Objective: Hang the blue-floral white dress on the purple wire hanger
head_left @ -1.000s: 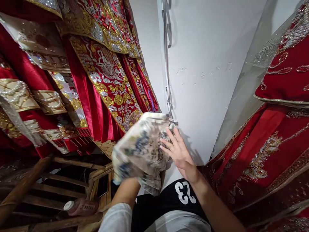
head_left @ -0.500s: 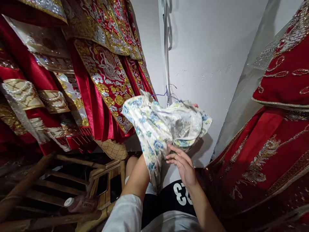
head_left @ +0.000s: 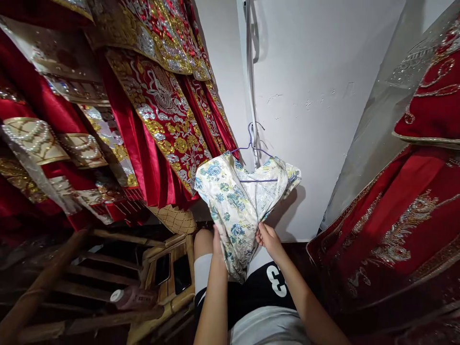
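A white short-sleeved top (head_left: 230,201) with blue and green flowers and a crossed V-neck hangs on a thin purple hanger (head_left: 250,139) in front of me. The hanger's hook points up, and its lower bar shows across the neck opening. At the top's lower left side my left hand (head_left: 217,244) grips the cloth, thumb in front and the other fingers hidden behind the fabric. My right hand (head_left: 269,238) pinches the edge at the bottom of the neckline, near the waist.
Red embroidered garments (head_left: 161,105) hang at left, and more beaded red ones (head_left: 388,230) at right. On the bamboo chair (head_left: 168,287) lie two phones (head_left: 182,273) and a capped bottle (head_left: 132,298). A white wall (head_left: 305,57) and a metal pole (head_left: 249,72) stand ahead.
My left hand has come out from inside the top to its left side. The bunched top now hangs straighter on the hanger. My right hand's spread fingers have closed on the neckline edge.
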`<state>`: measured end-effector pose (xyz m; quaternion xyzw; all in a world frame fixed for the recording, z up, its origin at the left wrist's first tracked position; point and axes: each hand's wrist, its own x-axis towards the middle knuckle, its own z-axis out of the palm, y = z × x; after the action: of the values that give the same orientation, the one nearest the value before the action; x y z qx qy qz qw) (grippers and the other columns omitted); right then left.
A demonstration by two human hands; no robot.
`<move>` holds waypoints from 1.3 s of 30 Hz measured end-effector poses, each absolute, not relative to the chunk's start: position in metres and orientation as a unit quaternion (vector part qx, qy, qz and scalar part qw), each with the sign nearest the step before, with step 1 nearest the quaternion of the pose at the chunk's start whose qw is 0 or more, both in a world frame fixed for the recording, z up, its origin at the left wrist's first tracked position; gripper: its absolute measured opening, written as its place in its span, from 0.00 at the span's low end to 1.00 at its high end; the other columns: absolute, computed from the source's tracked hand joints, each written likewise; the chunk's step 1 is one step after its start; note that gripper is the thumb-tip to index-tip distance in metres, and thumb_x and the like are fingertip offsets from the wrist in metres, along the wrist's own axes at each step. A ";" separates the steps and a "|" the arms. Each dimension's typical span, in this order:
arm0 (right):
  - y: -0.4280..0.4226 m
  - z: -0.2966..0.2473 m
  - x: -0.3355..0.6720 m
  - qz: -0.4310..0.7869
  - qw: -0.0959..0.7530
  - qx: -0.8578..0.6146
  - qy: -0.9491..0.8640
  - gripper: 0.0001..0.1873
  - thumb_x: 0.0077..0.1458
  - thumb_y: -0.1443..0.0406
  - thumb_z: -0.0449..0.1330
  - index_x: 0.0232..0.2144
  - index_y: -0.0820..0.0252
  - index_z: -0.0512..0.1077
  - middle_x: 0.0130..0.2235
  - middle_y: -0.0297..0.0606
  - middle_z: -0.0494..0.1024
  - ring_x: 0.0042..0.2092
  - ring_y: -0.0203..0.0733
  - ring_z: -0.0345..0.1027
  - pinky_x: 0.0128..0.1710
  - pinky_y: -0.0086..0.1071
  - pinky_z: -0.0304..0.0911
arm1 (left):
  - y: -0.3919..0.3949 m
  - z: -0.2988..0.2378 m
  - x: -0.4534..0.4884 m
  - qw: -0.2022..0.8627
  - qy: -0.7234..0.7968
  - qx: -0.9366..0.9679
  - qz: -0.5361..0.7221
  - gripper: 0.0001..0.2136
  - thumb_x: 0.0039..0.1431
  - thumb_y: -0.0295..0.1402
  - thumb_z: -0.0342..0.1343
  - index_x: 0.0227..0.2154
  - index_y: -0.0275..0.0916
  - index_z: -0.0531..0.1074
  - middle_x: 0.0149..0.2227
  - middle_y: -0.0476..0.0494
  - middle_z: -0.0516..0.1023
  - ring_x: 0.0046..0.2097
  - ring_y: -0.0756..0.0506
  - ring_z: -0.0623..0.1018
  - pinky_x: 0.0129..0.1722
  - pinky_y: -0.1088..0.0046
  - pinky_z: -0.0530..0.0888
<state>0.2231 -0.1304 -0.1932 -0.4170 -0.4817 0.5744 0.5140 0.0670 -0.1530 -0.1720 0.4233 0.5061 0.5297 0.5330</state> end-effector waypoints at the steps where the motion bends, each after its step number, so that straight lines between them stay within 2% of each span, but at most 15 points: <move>1: -0.132 -0.191 0.220 0.581 0.510 -0.407 -0.487 0.34 0.48 0.31 0.56 0.21 0.54 0.63 0.18 0.30 0.64 0.20 0.35 0.54 0.20 0.32 0.50 | -0.155 -0.176 0.063 0.552 0.493 0.401 0.539 0.20 0.59 0.53 0.60 0.47 0.49 0.79 0.52 0.41 0.80 0.56 0.35 0.78 0.51 0.57 0.78; 3: -0.134 -0.186 0.218 0.583 0.508 -0.395 -0.496 0.34 0.49 0.32 0.56 0.21 0.55 0.63 0.17 0.30 0.64 0.20 0.35 0.53 0.21 0.32 0.49 | -0.157 -0.182 0.057 0.588 0.458 0.353 0.566 0.23 0.50 0.52 0.66 0.45 0.46 0.80 0.48 0.39 0.83 0.55 0.32 0.79 0.53 0.56 0.78; 5: -0.136 -0.180 0.220 0.578 0.506 -0.395 -0.504 0.33 0.48 0.33 0.58 0.20 0.55 0.63 0.17 0.29 0.63 0.20 0.33 0.51 0.21 0.31 0.48 | -0.157 -0.186 0.054 0.602 0.432 0.316 0.593 0.25 0.45 0.47 0.71 0.47 0.44 0.79 0.48 0.38 0.83 0.55 0.32 0.80 0.55 0.56 0.76; 8: -0.139 -0.172 0.229 0.569 0.506 -0.405 -0.505 0.30 0.48 0.37 0.60 0.21 0.55 0.63 0.17 0.27 0.62 0.19 0.32 0.49 0.21 0.30 0.45 | -0.150 -0.194 0.052 0.554 0.441 0.325 0.627 0.24 0.46 0.43 0.70 0.47 0.42 0.78 0.49 0.37 0.82 0.55 0.34 0.79 0.56 0.58 0.75; 10: -0.142 -0.167 0.235 0.561 0.505 -0.414 -0.509 0.26 0.50 0.41 0.61 0.22 0.56 0.65 0.17 0.27 0.62 0.20 0.32 0.49 0.22 0.30 0.46 | -0.143 -0.201 0.051 0.471 0.466 0.349 0.662 0.21 0.48 0.41 0.69 0.45 0.40 0.76 0.48 0.36 0.82 0.55 0.35 0.79 0.56 0.59 0.74; 14: -0.145 -0.160 0.236 0.554 0.498 -0.426 -0.514 0.19 0.52 0.49 0.60 0.23 0.57 0.67 0.18 0.28 0.64 0.20 0.32 0.50 0.22 0.30 0.47 | -0.139 -0.213 0.058 0.217 0.512 0.341 0.758 0.17 0.54 0.40 0.64 0.45 0.39 0.73 0.47 0.38 0.78 0.51 0.41 0.78 0.53 0.64 0.73; 15: -0.144 -0.159 0.234 0.556 0.494 -0.425 -0.516 0.17 0.51 0.51 0.60 0.23 0.57 0.68 0.18 0.28 0.65 0.20 0.32 0.51 0.22 0.30 0.47 | -0.141 -0.215 0.064 0.188 0.509 0.358 0.760 0.16 0.56 0.40 0.62 0.45 0.39 0.73 0.47 0.38 0.77 0.50 0.42 0.78 0.53 0.64 0.73; 18: -0.143 -0.160 0.226 0.573 0.471 -0.410 -0.530 0.13 0.49 0.55 0.59 0.22 0.57 0.68 0.17 0.28 0.65 0.21 0.32 0.52 0.23 0.29 0.47 | -0.153 -0.216 0.089 0.212 0.476 0.494 0.696 0.13 0.59 0.38 0.61 0.45 0.39 0.75 0.46 0.39 0.78 0.49 0.42 0.77 0.52 0.65 0.72; 20: -0.144 -0.164 0.222 0.594 0.448 -0.397 -0.538 0.12 0.49 0.56 0.58 0.21 0.57 0.69 0.16 0.27 0.63 0.20 0.32 0.51 0.23 0.29 0.46 | -0.161 -0.215 0.106 0.244 0.457 0.551 0.654 0.08 0.60 0.37 0.60 0.38 0.39 0.76 0.40 0.42 0.78 0.45 0.43 0.77 0.49 0.67 0.72; 23: -0.146 -0.166 0.220 0.612 0.426 -0.389 -0.541 0.14 0.48 0.55 0.57 0.20 0.58 0.70 0.13 0.26 0.60 0.18 0.32 0.48 0.21 0.29 0.44 | -0.165 -0.216 0.118 0.270 0.455 0.549 0.647 0.10 0.62 0.38 0.57 0.28 0.38 0.73 0.29 0.47 0.74 0.36 0.46 0.75 0.41 0.71 0.71; 25: -0.142 -0.160 0.220 0.606 0.433 -0.389 -0.542 0.16 0.47 0.53 0.58 0.19 0.58 0.70 0.13 0.27 0.60 0.17 0.31 0.47 0.20 0.29 0.42 | -0.165 -0.219 0.117 0.274 0.460 0.548 0.642 0.10 0.63 0.38 0.56 0.29 0.38 0.73 0.30 0.47 0.74 0.35 0.46 0.75 0.40 0.71 0.70; 28: -0.120 -0.133 0.220 0.575 0.475 -0.386 -0.543 0.17 0.48 0.52 0.58 0.19 0.57 0.70 0.13 0.27 0.62 0.17 0.32 0.48 0.20 0.29 0.44 | -0.163 -0.225 0.116 0.270 0.469 0.559 0.628 0.10 0.64 0.39 0.55 0.31 0.38 0.72 0.30 0.47 0.74 0.36 0.45 0.74 0.38 0.72 0.69; 34: -0.048 -0.037 0.222 0.446 0.619 -0.375 -0.528 0.15 0.51 0.55 0.60 0.22 0.60 0.72 0.15 0.28 0.67 0.18 0.31 0.53 0.20 0.28 0.46 | -0.164 -0.235 0.135 0.260 0.479 0.589 0.597 0.12 0.66 0.39 0.53 0.29 0.39 0.68 0.28 0.48 0.70 0.33 0.46 0.71 0.35 0.73 0.67; 39: -0.033 -0.005 0.218 0.451 0.669 -0.330 -0.490 0.13 0.54 0.59 0.59 0.23 0.61 0.72 0.14 0.27 0.64 0.16 0.29 0.47 0.18 0.27 0.42 | -0.171 -0.243 0.142 0.265 0.480 0.613 0.569 0.11 0.65 0.38 0.53 0.28 0.39 0.68 0.27 0.48 0.69 0.32 0.46 0.71 0.35 0.72 0.67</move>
<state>0.2180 -0.0334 -0.0047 -0.3304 -0.4900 0.4512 0.6687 0.1417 -0.1709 -0.2427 0.6126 0.4803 0.5690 0.2652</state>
